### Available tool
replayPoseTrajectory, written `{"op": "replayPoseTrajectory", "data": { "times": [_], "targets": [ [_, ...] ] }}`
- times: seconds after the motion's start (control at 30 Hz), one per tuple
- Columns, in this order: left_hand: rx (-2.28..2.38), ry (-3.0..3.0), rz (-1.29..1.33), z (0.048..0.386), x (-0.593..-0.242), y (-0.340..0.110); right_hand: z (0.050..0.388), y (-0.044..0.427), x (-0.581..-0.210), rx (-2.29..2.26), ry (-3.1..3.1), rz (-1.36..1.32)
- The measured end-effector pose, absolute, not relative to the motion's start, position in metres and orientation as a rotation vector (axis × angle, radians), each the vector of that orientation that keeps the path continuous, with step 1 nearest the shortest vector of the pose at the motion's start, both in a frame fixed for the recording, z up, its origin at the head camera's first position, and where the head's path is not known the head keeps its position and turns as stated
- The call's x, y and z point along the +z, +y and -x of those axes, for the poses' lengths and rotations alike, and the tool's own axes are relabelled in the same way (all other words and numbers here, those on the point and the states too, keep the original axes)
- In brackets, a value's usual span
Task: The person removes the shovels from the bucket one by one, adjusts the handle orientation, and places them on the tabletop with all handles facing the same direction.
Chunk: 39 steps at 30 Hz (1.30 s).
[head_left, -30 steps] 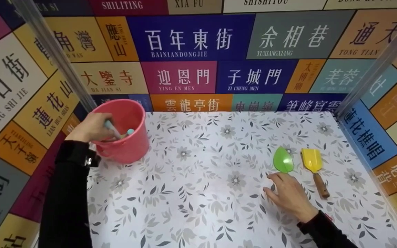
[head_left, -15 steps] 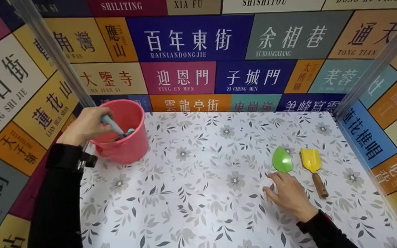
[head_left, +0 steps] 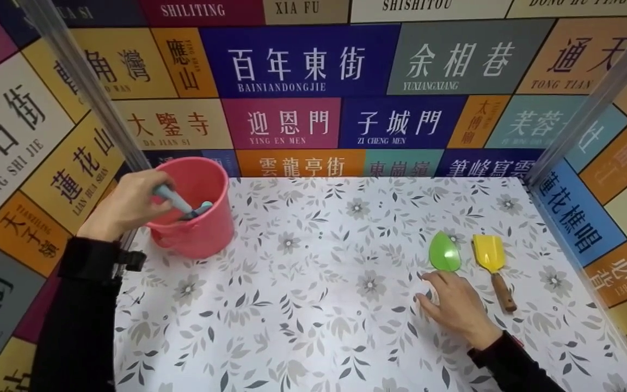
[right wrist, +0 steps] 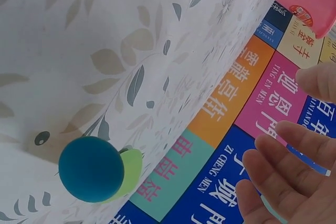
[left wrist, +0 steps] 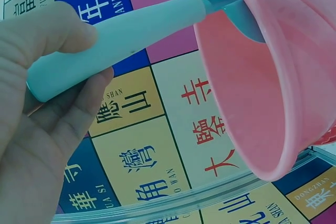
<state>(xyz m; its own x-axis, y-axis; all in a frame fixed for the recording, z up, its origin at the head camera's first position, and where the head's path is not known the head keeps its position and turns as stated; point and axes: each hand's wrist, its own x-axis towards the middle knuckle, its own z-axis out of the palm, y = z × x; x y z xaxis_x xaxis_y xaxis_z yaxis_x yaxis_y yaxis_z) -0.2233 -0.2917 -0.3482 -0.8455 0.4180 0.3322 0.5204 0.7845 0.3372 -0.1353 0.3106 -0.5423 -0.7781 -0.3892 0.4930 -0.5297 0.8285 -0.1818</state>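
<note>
In the head view my left hand [head_left: 128, 201] grips the pale blue handle [left wrist: 121, 35] of a small shovel, thumb on one side and fingers on the other. Its darker blue blade [left wrist: 244, 19] lies at the rim of the pink bucket [head_left: 204, 234], partly inside; the rest is hidden. A rounded pale teal piece [head_left: 206, 204] shows beside the blade. My right hand [head_left: 458, 305] hovers over the table, fingers apart and slightly bent, holding nothing. Just beyond it lies a green leaf-shaped blade [head_left: 444, 251]; in the right wrist view a round blue end [right wrist: 91, 169] stands before it.
A yellow shovel [head_left: 489, 252] with a wooden handle [head_left: 504, 293] lies right of my right hand. Panels printed with characters [head_left: 302, 60] surround the flower-patterned table [head_left: 302, 305] at the back and sides. The bucket stands at the back left.
My left hand has lifted and shifted left, drawing more of the blue shovel's handle out over the bucket rim. The right hand has barely moved.
</note>
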Motion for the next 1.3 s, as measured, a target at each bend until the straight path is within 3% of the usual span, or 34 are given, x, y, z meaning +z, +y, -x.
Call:
{"op": "replayPoseTrajectory", "data": {
  "times": [0.77, 1.3],
  "targets": [
    [-0.447, -2.369, 0.931, 0.208, -0.331, -0.248, 0.149, 0.31, -0.519, 0.449, -2.453, -0.708],
    [-0.269, -1.958, 1.166, 0.192, -0.393, -0.148, 0.177, 0.28, -0.511, 0.939, -2.501, -0.601]
  ]
}}
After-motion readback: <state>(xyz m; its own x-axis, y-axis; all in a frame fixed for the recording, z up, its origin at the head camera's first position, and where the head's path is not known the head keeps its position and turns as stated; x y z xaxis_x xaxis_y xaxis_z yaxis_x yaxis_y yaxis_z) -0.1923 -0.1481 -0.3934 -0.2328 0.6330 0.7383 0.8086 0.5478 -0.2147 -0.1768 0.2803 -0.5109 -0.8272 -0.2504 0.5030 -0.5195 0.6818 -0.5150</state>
